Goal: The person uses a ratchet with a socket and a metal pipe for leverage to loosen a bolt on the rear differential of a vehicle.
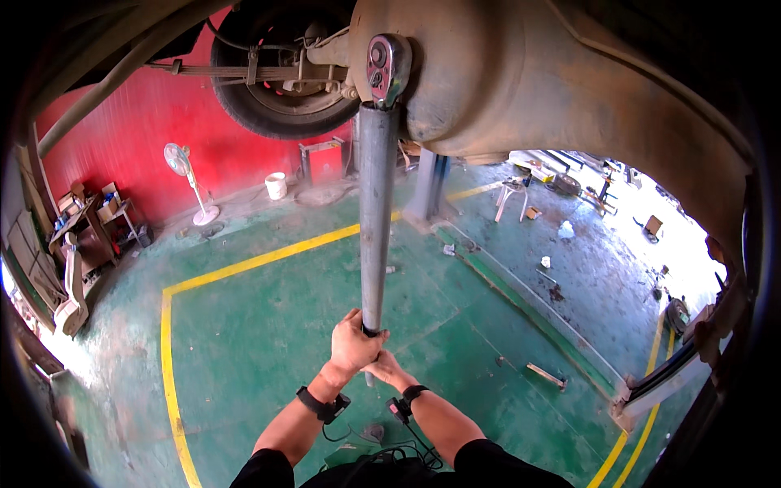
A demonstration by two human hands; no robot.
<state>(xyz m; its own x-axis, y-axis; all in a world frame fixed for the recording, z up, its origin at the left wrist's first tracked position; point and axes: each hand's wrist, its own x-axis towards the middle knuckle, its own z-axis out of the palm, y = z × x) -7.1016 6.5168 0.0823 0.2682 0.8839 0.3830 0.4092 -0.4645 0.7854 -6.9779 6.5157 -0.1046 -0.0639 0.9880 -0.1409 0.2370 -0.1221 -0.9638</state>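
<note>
A ratchet wrench has its round head up against the dirty brown underside of a raised vehicle. Over its handle is slipped a long grey metal pipe, which runs down toward me. Near the pipe's lower end my left hand is wrapped round it. Just below, partly hidden behind the left, my right hand also grips the pipe. Both wrists wear black straps with small devices on them. What the ratchet's far side sits on is hidden.
A tyre and leaf spring hang at upper left. Behind stand a white fan, a white bucket and a lift post. A low green rail crosses the floor at right; a cluttered desk stands far left.
</note>
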